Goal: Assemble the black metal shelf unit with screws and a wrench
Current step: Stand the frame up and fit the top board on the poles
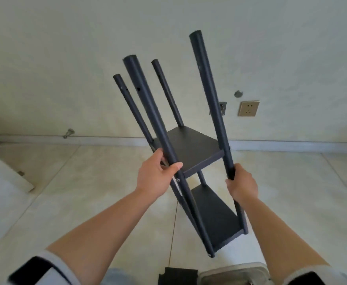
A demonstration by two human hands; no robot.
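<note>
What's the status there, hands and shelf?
Left hand grips near-left post; right hand grips near-right post. Black shelf unit held tilted above floor, two shelves fitted. Nothing blocking.

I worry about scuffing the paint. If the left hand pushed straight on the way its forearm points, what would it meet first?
The left hand already grips a black metal tube leg. Straight on, it would probably meet the upper black shelf panel first, though depth is unclear.

Pale tiled floor (pixel 86 202), black panel (pixel 177 276) flat on it.
</note>
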